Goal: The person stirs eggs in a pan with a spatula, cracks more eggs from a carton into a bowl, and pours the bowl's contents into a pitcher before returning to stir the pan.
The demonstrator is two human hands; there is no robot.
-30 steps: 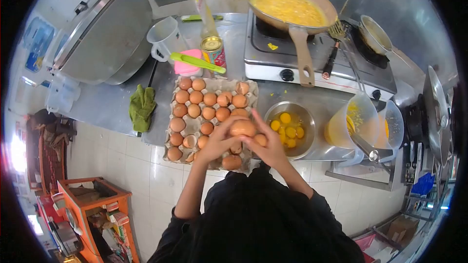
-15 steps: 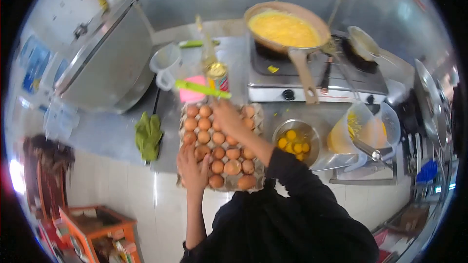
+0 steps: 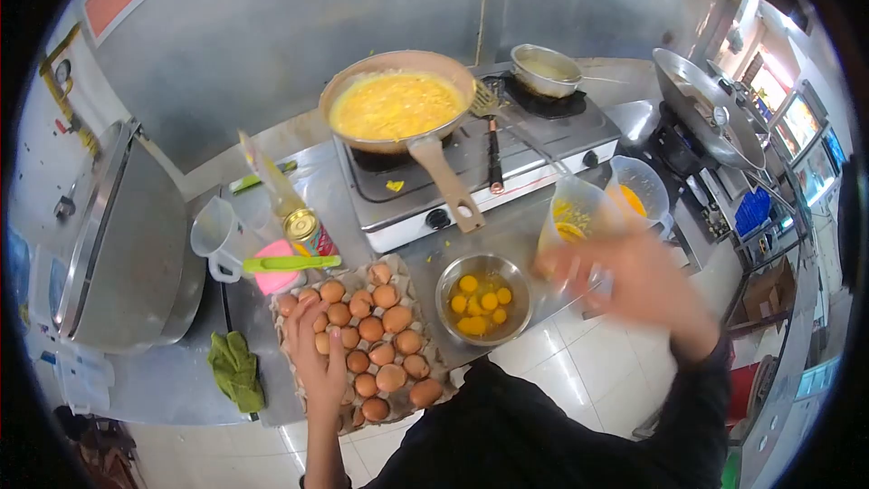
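A carton of brown eggs (image 3: pixel 390 378) lies on the steel counter, and my left hand (image 3: pixel 314 358) rests over its left side, fingers apart. My right hand (image 3: pixel 625 285), smeared by motion, is raised to the right of a metal bowl (image 3: pixel 443 307) holding several egg yolks (image 3: pixel 472 325). Just behind that hand stands a clear pitcher (image 3: pixel 572 206) with yellow mixture inside; a second pitcher (image 3: pixel 641 182) is beside it. Whether the right hand holds anything cannot be made out. On the stove, a pan (image 3: pixel 470 80) contains yellow egg mixture (image 3: pixel 396 106).
A large metal pot (image 3: pixel 140 244) stands at the left, near a green cloth (image 3: pixel 234 371). Behind the carton are a can (image 3: pixel 306 230), a bottle and green tongs (image 3: pixel 291 263). A spatula (image 3: pixel 494 158) lies on the stove (image 3: pixel 534 172), beside a small saucepan (image 3: pixel 546 71).
My right hand has left the carton and moved right, past the bowl. My left hand stays at the carton's left side. The view has turned to the right.
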